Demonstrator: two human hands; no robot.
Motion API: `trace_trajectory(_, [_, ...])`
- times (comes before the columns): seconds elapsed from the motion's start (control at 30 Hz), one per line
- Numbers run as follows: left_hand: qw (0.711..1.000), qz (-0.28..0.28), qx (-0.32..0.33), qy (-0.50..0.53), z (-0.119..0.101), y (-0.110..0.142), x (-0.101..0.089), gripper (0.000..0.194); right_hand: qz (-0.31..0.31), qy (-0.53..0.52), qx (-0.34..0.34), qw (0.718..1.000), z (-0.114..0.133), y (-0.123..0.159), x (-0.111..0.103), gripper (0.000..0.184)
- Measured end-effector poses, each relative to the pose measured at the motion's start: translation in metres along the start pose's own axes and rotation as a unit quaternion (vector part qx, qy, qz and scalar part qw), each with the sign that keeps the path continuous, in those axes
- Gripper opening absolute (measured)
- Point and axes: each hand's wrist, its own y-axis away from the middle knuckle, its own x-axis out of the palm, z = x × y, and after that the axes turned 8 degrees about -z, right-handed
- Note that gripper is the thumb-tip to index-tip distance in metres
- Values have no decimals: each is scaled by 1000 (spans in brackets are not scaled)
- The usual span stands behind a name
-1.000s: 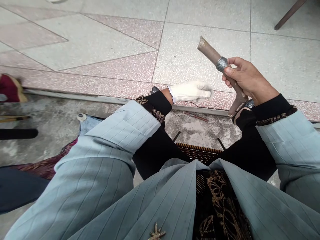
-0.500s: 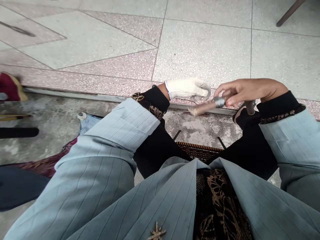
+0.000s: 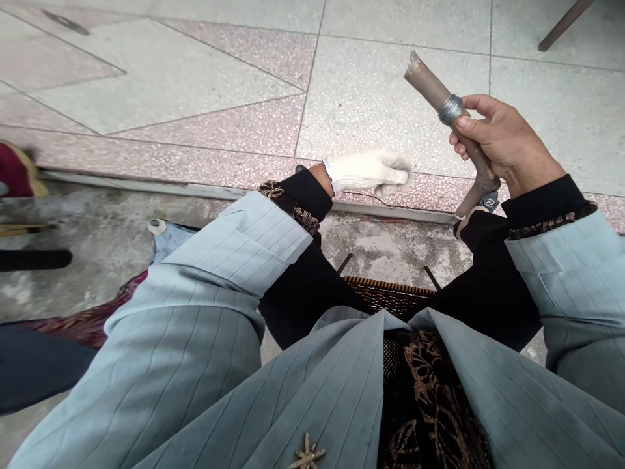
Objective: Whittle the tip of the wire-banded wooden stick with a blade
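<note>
My right hand (image 3: 508, 133), bare, is closed around a forked wooden stick (image 3: 430, 81). Silver wire (image 3: 451, 109) is wound in a tight band around it, by my thumb and forefinger. The stick slants, its cut end pointing up and left; its crooked lower end comes down near my shoe. In a white knitted glove, my left hand (image 3: 368, 170) has its fingers curled together above the floor ledge. A thin dark strand (image 3: 368, 197) runs below those fingers; whether they grip it is hidden.
Terrazzo tiles (image 3: 234, 71) lie ahead, with a ledge (image 3: 195, 187) dropping to rough concrete (image 3: 97, 234). A woven seat (image 3: 390, 293) shows between my legs. Another person's dark clothing (image 3: 39, 365) is at left, and a furniture leg (image 3: 564, 26) stands at upper right.
My right hand has turned the stick, swinging its cut end from low left, by the glove, to up and away. My left hand has hardly moved.
</note>
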Motion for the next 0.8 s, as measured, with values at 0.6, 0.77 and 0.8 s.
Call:
trace_trajectory(0.6, [994, -87, 32, -59, -13, 9, -13, 14, 357, 141, -10, 923, 17, 15, 0, 50])
trace_trajectory(0.77, [997, -73, 9, -28, -6, 4, -8, 18, 127, -56, -42, 990, 10, 13, 2, 44])
trace_trajectory(0.8, [998, -64, 4, -19, -5, 3, -6, 19, 105, -70, -45, 991, 6, 10, 3, 43])
